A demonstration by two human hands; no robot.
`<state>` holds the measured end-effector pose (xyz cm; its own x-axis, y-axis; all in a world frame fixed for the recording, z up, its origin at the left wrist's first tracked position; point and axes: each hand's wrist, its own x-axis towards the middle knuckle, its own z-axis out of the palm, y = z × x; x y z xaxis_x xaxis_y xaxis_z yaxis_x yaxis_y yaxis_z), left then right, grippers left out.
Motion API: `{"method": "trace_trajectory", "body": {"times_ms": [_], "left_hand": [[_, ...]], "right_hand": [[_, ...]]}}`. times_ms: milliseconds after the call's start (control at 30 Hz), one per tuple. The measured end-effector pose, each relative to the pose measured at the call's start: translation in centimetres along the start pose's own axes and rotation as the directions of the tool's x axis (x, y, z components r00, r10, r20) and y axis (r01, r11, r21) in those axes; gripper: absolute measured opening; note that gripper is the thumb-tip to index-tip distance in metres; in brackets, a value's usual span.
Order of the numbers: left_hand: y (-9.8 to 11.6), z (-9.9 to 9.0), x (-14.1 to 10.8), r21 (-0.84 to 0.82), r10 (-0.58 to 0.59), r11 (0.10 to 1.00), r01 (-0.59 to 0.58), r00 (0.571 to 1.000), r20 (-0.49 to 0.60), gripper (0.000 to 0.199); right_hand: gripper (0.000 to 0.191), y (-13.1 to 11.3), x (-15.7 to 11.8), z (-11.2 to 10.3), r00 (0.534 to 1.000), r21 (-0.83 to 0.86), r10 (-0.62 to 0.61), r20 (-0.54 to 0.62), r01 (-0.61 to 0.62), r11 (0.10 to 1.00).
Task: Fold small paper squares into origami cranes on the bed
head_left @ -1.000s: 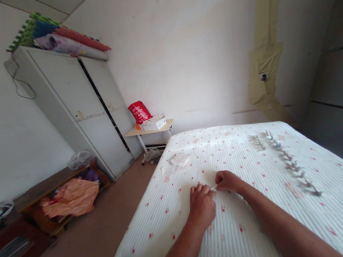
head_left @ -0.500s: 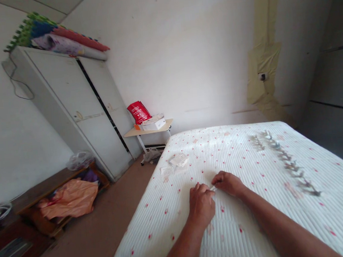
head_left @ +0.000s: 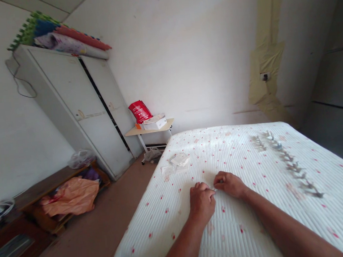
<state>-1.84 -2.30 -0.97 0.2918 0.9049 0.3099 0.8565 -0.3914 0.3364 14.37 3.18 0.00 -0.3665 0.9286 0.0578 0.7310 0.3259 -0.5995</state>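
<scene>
My left hand point(head_left: 202, 202) rests low over the bed with its fingers curled in a pinch. Close on its right, my right hand point(head_left: 229, 184) is closed too, thumb and fingertips together. Between the fingertips a small white piece point(head_left: 215, 189), seemingly paper, shows a little; most of it is hidden by the fingers. Off to the right, several small folded figures point(head_left: 293, 166), which look like paper cranes, stand in rows. A stack of thin white sheets point(head_left: 179, 160) lies beyond my left hand, towards the bed's left edge.
The bed point(head_left: 248, 234) has a ribbed white cover with red dots. Left of it stand a small table point(head_left: 131, 132) bearing a red bag point(head_left: 140, 111) and a white box point(head_left: 155, 124), a grey cabinet point(head_left: 61, 86), and a low wooden bench point(head_left: 55, 182) with an orange plastic bag point(head_left: 71, 196).
The view has shifted slightly. Both hands stay close together over the bed, and less of the white piece shows between their fingertips now.
</scene>
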Motion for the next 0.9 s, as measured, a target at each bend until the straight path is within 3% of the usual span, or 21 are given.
{"method": "trace_trajectory", "body": {"times_ms": [167,467,700,900], "left_hand": [[-0.2,0.2,0.0,-0.022,-0.002,1.0,0.001,1.0,-0.027,0.024],[-0.6,0.4,0.4,-0.094,-0.057,0.994,0.057,0.998,-0.006,0.026],[-0.2,0.0,1.2,-0.066,-0.174,0.983,0.173,0.985,-0.006,0.013],[0.2,0.1,1.7,0.006,-0.202,0.979,0.202,0.979,-0.001,0.008]], "right_hand": [[0.015,-0.5,0.4,-0.3,0.999,-0.057,-0.028,0.03,0.03,0.998],[0.016,-0.2,0.9,-0.5,0.973,-0.12,-0.201,0.117,0.215,0.969],[0.017,0.0,0.3,-0.4,0.966,-0.126,-0.239,0.094,0.25,0.96],[0.019,0.4,0.1,-0.1,0.963,-0.124,-0.263,0.066,0.269,0.955]]}}
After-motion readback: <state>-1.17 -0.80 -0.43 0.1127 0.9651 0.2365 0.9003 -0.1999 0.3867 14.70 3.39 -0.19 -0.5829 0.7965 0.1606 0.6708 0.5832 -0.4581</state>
